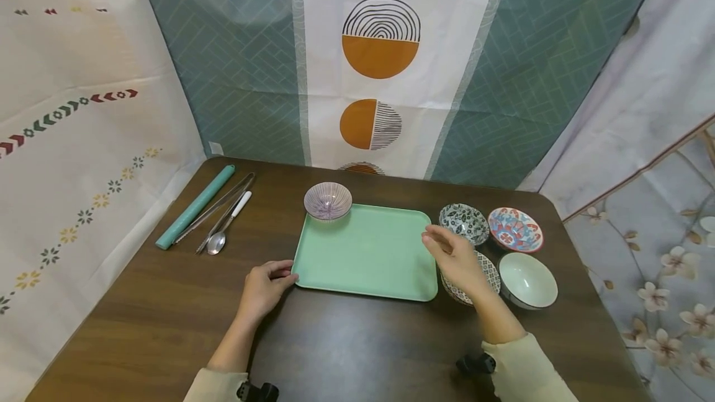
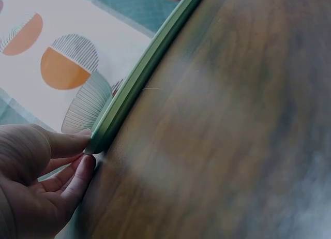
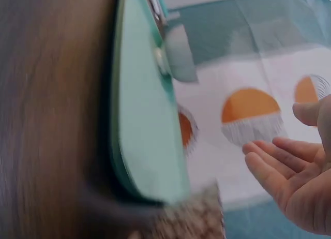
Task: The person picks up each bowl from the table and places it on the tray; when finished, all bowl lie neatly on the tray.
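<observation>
My left hand (image 1: 265,289) pinches the front left corner of a mint green tray (image 1: 365,259), which lies on the table. Up close in the left wrist view, thumb and fingertips meet at the tray's edge (image 2: 124,94). A purple-striped bowl (image 1: 328,201) sits over the tray's back left corner. Above the tray's right edge is my right hand (image 1: 457,260), its fingers relaxed and nothing in them. Partly behind that hand stands a bowl with a small dark pattern (image 1: 487,272). The right wrist view shows the right fingers (image 3: 274,164) loosely spread, apart from the tray.
Right of the tray stand a black floral bowl (image 1: 464,223), a red and blue bowl (image 1: 516,229) and a plain white-lined bowl (image 1: 528,280). At the left lie a teal stick-like case (image 1: 195,206), metal tongs (image 1: 215,208) and a white-handled spoon (image 1: 216,242). Curtains enclose the table (image 1: 167,303).
</observation>
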`<state>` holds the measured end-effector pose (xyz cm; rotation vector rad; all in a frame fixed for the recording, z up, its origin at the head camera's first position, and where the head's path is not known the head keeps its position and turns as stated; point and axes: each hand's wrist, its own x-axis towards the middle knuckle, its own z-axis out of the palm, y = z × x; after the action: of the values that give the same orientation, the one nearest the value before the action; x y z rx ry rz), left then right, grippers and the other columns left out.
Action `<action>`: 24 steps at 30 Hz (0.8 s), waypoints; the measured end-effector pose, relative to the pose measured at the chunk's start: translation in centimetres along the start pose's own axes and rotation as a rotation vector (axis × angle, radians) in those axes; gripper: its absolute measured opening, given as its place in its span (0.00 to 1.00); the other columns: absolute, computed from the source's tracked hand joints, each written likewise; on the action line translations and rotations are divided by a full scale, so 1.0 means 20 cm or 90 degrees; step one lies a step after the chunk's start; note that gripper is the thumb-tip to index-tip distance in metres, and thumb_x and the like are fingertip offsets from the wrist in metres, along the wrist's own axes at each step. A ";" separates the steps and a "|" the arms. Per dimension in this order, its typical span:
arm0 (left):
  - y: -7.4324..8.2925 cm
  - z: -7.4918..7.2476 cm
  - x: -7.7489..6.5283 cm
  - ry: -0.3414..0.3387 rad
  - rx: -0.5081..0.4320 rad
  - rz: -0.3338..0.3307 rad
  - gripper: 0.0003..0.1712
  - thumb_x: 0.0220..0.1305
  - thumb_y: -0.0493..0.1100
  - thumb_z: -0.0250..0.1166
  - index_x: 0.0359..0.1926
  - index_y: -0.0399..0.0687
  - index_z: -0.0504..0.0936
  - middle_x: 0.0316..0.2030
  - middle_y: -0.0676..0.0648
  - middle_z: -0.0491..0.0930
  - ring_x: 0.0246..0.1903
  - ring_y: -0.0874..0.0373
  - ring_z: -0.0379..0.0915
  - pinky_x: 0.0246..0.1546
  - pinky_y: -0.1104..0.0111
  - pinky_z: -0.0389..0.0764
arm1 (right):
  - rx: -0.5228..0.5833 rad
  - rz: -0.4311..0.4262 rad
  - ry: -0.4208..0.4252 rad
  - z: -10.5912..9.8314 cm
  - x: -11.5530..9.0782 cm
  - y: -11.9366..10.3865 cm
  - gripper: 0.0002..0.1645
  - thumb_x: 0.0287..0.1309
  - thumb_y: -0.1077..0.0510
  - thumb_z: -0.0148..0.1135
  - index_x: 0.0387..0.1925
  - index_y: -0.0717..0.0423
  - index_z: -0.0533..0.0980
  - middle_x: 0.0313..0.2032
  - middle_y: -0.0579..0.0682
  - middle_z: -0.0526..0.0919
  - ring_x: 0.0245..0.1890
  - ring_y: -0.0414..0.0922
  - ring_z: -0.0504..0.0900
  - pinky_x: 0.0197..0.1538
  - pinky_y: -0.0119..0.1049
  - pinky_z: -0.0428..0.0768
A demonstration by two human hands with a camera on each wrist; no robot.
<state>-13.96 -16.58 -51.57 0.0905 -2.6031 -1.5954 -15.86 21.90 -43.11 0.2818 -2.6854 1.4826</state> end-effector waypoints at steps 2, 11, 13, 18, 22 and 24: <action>0.00 0.00 0.00 -0.001 0.000 0.002 0.16 0.57 0.32 0.75 0.47 0.33 0.87 0.37 0.40 0.87 0.37 0.50 0.86 0.36 0.77 0.80 | -0.032 -0.030 0.047 -0.06 -0.03 0.02 0.23 0.75 0.53 0.57 0.62 0.64 0.76 0.53 0.60 0.85 0.53 0.54 0.84 0.54 0.33 0.81; 0.00 -0.01 0.00 -0.004 -0.002 0.000 0.16 0.57 0.31 0.75 0.47 0.32 0.87 0.37 0.39 0.87 0.37 0.50 0.85 0.36 0.78 0.80 | -0.139 -0.107 0.267 -0.35 -0.15 0.14 0.17 0.68 0.63 0.62 0.53 0.70 0.79 0.44 0.65 0.86 0.42 0.16 0.74 0.44 0.12 0.72; 0.00 -0.01 0.00 -0.006 -0.006 0.002 0.16 0.57 0.31 0.75 0.47 0.31 0.87 0.37 0.39 0.87 0.38 0.50 0.85 0.37 0.77 0.81 | -0.169 -0.112 0.303 -0.41 -0.19 0.18 0.17 0.65 0.65 0.64 0.52 0.70 0.80 0.43 0.65 0.86 0.40 0.12 0.72 0.44 0.11 0.70; 0.00 -0.01 -0.01 -0.017 -0.009 0.006 0.16 0.58 0.31 0.74 0.48 0.30 0.86 0.37 0.38 0.86 0.39 0.48 0.85 0.38 0.72 0.82 | -0.229 -0.067 0.351 -0.53 -0.29 0.30 0.19 0.61 0.64 0.68 0.53 0.68 0.80 0.42 0.64 0.87 0.35 0.10 0.69 0.41 0.16 0.67; -0.01 -0.01 -0.01 -0.015 -0.009 0.001 0.16 0.58 0.31 0.74 0.48 0.30 0.86 0.37 0.38 0.87 0.38 0.49 0.85 0.38 0.73 0.82 | -0.253 0.006 0.351 -0.60 -0.36 0.39 0.20 0.63 0.61 0.67 0.54 0.67 0.80 0.46 0.65 0.86 0.38 0.13 0.67 0.42 0.18 0.65; 0.00 -0.01 0.00 -0.011 -0.012 0.003 0.16 0.58 0.31 0.74 0.48 0.31 0.86 0.37 0.38 0.87 0.38 0.49 0.85 0.38 0.73 0.82 | -0.263 0.033 0.355 -0.63 -0.38 0.43 0.20 0.64 0.60 0.67 0.55 0.66 0.79 0.48 0.64 0.85 0.41 0.18 0.68 0.44 0.17 0.64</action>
<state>-13.87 -16.77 -51.58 0.0689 -2.5984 -1.6262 -10.47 37.99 -44.71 -0.1989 -2.4504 0.8121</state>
